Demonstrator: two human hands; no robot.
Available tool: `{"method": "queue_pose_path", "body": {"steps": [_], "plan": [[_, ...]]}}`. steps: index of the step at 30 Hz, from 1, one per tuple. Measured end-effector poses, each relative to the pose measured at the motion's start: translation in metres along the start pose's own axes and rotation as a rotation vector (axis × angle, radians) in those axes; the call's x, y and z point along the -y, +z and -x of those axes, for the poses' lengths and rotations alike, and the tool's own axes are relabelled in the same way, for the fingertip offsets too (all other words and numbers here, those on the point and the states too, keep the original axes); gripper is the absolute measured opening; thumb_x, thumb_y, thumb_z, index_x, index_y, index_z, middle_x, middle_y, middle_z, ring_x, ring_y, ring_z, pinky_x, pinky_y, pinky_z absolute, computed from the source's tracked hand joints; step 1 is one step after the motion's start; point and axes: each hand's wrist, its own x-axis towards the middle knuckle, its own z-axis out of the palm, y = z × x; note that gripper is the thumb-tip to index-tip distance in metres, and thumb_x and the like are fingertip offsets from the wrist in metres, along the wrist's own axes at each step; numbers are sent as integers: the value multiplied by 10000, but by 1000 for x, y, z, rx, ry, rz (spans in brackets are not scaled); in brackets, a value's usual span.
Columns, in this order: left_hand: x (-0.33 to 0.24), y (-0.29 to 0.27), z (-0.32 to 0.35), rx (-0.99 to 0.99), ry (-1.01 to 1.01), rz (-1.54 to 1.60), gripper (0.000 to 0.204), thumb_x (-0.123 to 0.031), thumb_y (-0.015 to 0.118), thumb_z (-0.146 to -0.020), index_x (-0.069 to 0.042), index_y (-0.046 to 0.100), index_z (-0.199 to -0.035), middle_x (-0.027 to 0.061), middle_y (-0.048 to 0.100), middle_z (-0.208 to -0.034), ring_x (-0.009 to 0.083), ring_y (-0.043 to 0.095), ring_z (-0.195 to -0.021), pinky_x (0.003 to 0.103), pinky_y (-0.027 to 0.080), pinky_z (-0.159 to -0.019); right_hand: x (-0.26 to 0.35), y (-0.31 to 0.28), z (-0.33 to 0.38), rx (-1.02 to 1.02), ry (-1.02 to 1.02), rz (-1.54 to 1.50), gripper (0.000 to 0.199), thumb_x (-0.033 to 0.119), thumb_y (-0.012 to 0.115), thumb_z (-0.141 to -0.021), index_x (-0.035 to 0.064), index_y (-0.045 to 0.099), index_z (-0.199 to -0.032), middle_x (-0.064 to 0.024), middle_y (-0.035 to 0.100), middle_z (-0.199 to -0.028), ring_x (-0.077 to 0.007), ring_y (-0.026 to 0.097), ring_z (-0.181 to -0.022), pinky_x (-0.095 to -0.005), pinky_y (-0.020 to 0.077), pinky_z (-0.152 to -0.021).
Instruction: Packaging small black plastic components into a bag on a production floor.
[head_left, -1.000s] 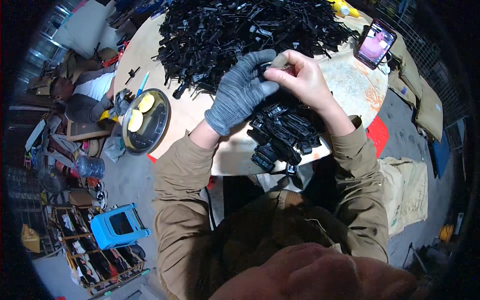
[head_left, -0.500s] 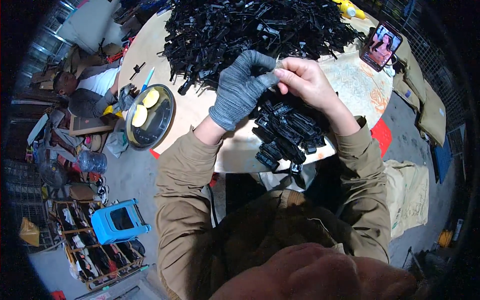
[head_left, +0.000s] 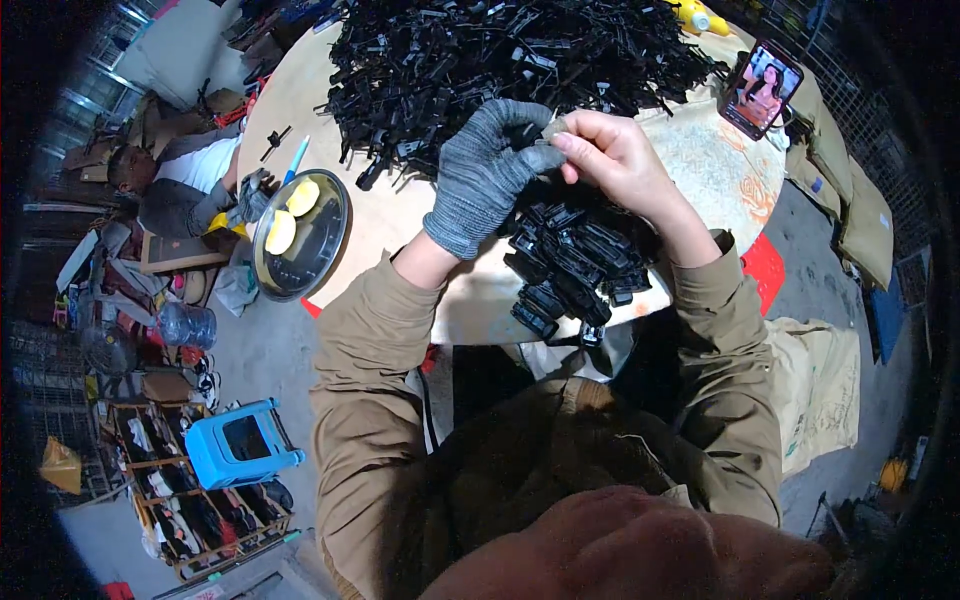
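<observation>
My left hand (head_left: 483,175), in a grey knit glove, is closed in a pinch over the table. Bare and also pinching, my right hand (head_left: 615,165) meets it at the fingertips. Something small and greyish shows between them, too small to name. Just below my hands lies a pile of black plastic clip-like parts (head_left: 575,255), close to the table's near edge. Beyond them a much larger heap of thin black parts (head_left: 430,75) covers the far side of the round table (head_left: 390,290).
A dark round tray (head_left: 325,255) with yellow-white pieces (head_left: 281,230) stands at the table's left, beside a blue pen-like tool (head_left: 298,158). A co-worker's gloved hand (head_left: 252,195) is near it. A phone (head_left: 762,90) stands far right. A blue plastic stool (head_left: 243,443) is lower left.
My hands stay almost in place, with the fingertips shifting slightly. The phone's picture has changed, and the co-worker's head has moved a little.
</observation>
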Motion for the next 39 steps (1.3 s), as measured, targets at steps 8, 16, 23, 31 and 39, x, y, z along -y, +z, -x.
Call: {"method": "queue_pose_path", "body": {"steps": [8,16,23,31,39], "plan": [[-3,-9,-3,122,142,-226,214,-134,636,-764,-53,584,-956,25,610,-840,87,560,-759,219,463,-688,3,1,-1,-19,42,-26,166,178,503,-868,30,569,-833,51,497,-599,-7,418,-543,-159,326,-478],[-12,-12,-2,218,21,-5,248,-40,491,-783,-42,564,-1020,31,585,-869,98,538,-808,227,438,-738,-8,-36,-6,-333,91,-411,201,137,538,-845,5,561,-997,-7,547,-748,-30,439,-563,-161,331,-461],[-11,0,7,450,294,-485,179,-90,496,-779,-46,571,-935,98,599,-859,218,588,-804,313,467,-733,-4,-35,-5,-353,76,-370,269,208,526,-863,32,548,-1064,-13,577,-839,-37,517,-627,-158,425,-513],[6,-13,-4,259,193,-552,320,-122,541,-794,-68,537,-1110,109,554,-1065,256,528,-936,345,406,-857,-4,-19,-4,-309,-15,-57,209,201,544,-848,63,615,-989,41,547,-677,4,411,-512,-143,319,-441],[35,-17,-16,155,190,-1494,290,-239,580,-738,-88,531,-981,139,562,-804,299,532,-801,393,434,-698,-9,-11,0,-252,-58,103,174,159,562,-833,15,615,-916,15,551,-668,-39,494,-611,-192,415,-556]]}}
